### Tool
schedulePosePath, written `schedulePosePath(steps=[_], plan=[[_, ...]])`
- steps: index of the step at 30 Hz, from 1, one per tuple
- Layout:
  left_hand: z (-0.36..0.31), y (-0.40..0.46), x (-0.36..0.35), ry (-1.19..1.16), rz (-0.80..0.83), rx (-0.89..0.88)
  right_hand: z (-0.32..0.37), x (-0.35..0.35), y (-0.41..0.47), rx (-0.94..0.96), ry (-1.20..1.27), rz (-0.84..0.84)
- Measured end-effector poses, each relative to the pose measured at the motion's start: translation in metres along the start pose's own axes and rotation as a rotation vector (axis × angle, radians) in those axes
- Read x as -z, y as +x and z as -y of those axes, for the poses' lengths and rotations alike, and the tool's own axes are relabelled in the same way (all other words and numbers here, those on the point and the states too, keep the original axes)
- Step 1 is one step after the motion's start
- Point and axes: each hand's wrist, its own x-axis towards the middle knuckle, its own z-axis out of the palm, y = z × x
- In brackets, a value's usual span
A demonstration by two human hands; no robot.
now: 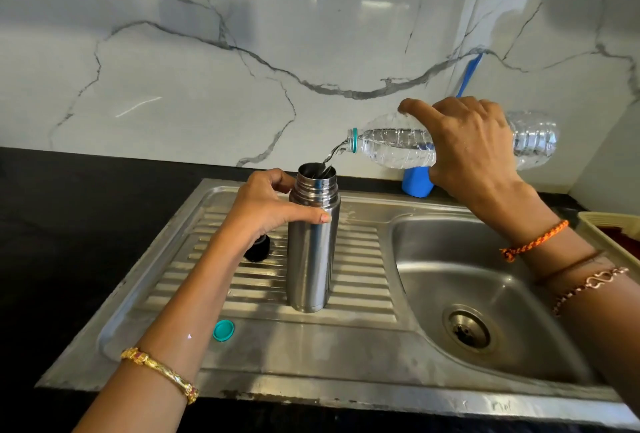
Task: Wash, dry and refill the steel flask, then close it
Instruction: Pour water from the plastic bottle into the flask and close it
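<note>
On the ribbed drainboard of a stainless-steel sink unit (363,356), seen from the head camera, a tall cylindrical brushed-steel flask (311,252) is stood upright with its mouth uncovered while it is refilled. The flask is steadied near its shoulder by the left hand (266,211), whose thumb and fingers are curled round the body. A clear ribbed plastic water bottle with a teal neck ring (398,148) is held almost level above and to the right by the right hand (471,148), which is wrapped over the bottle's middle. A thin stream of water (332,154) is seen arcing from the bottle's mouth into the flask's opening.

Washing and drying are judged to be done; closing is not yet done. A dark round stopper (258,249), presumably the flask's, is left lying on the drainboard just behind the left wrist, and a small teal bottle cap (223,330) lies nearer the front edge.

Spillage is judged the chief risk: the opening is narrow, and the stream could be thrown past the rim if the bottle were tipped further or squeezed. Overfilling could go unnoticed, since the water level inside cannot be made out. The ribs offer an uneven footing, so the flask could be toppled towards the sink bowl (485,277) if the left grip were eased. The stopper could be knocked by the forearm.
</note>
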Motion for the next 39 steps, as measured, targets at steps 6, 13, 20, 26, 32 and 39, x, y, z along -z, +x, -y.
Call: schedulePosePath(steps=[6, 13, 20, 26, 32, 39], plan=[[0.0, 0.0, 0.0, 0.008, -0.006, 0.003, -0.001, 0.001, 0.002, 0.021, -0.019, -0.03], [0.002, 0.001, 0.0, 0.008, -0.006, 0.003, -0.001, -0.001, 0.006, 0.049, -0.051, -0.057], [0.002, 0.001, 0.0, 0.004, -0.014, 0.0, -0.002, -0.002, 0.008, 0.066, -0.069, -0.098], [0.003, 0.001, 0.0, 0.008, -0.015, -0.01, -0.002, -0.006, 0.01, 0.085, -0.071, -0.122], [0.005, 0.002, -0.001, 0.019, -0.033, -0.008, -0.001, -0.013, 0.007, 0.067, -0.075, -0.161], [0.003, 0.002, -0.002, 0.01, -0.029, -0.011, -0.003, -0.012, 0.01, 0.086, -0.128, -0.212]])
